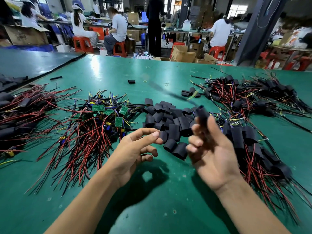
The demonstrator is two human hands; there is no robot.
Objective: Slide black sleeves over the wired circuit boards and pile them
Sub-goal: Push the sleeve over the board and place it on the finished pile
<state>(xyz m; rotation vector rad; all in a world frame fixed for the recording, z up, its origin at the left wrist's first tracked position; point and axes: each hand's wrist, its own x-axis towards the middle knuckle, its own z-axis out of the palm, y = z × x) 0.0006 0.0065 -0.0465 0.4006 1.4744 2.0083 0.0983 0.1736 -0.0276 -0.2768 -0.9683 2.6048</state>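
My right hand [211, 151] grips a black sleeved board [203, 114] upright; its wires blur away toward the far left. My left hand [136, 151] hovers just left of it, fingers apart and holding nothing. Between and beyond the hands lies a heap of loose black sleeves [168, 120]. Bare green circuit boards with red and black wires [101, 119] form a pile to the left. Sleeved boards are piled at the right [249, 141] and far right [244, 95].
A green table mat [152, 200] covers the bench. More sleeved wire bundles [20, 115] lie at the left edge. A stray sleeve [131, 81] and a black tube [56, 78] lie farther back. Several people work at benches beyond the table.
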